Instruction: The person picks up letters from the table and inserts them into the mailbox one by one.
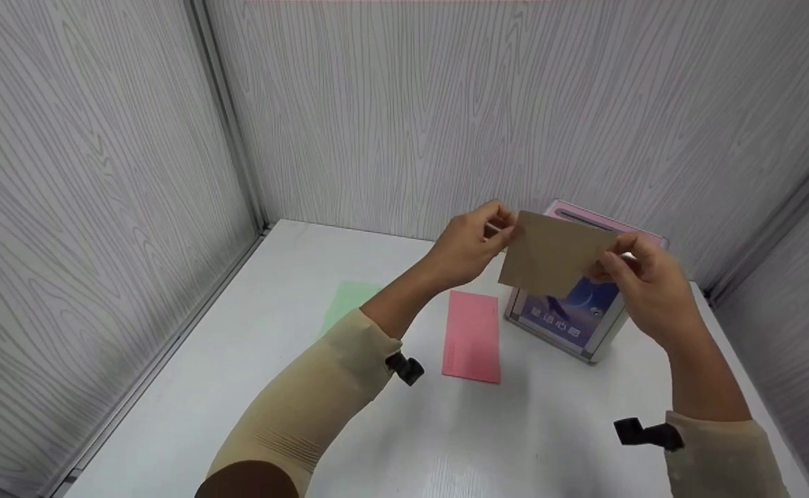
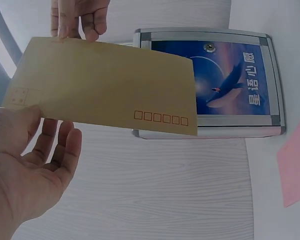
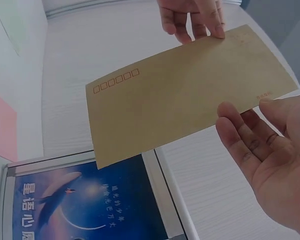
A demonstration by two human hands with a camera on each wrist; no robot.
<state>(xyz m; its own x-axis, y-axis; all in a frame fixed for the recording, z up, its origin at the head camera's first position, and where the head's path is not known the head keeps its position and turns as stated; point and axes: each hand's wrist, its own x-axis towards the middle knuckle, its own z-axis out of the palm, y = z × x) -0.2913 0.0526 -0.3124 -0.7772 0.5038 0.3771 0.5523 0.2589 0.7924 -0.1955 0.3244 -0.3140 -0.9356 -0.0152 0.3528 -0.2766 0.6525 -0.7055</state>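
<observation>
A brown paper envelope [image 1: 553,256] is held up between both hands, in front of the upper part of a metal-framed box [image 1: 563,321]. My left hand [image 1: 469,243] pinches its left edge between thumb and fingers. At the opposite edge, my right hand [image 1: 657,294] pinches it the same way. A row of red printed squares marks the envelope [image 2: 105,85] in the left wrist view. The box has a pink top with a dark slot [image 1: 588,220], and a blue picture front with a whale and a lock. The envelope hides part of that front.
A pink envelope [image 1: 471,337] lies flat on the white table [image 1: 404,443], left of the box. Farther left is a pale green paper [image 1: 349,302], partly covered by the left arm. Wood-grain panels [image 1: 391,117] stand at the back and both sides.
</observation>
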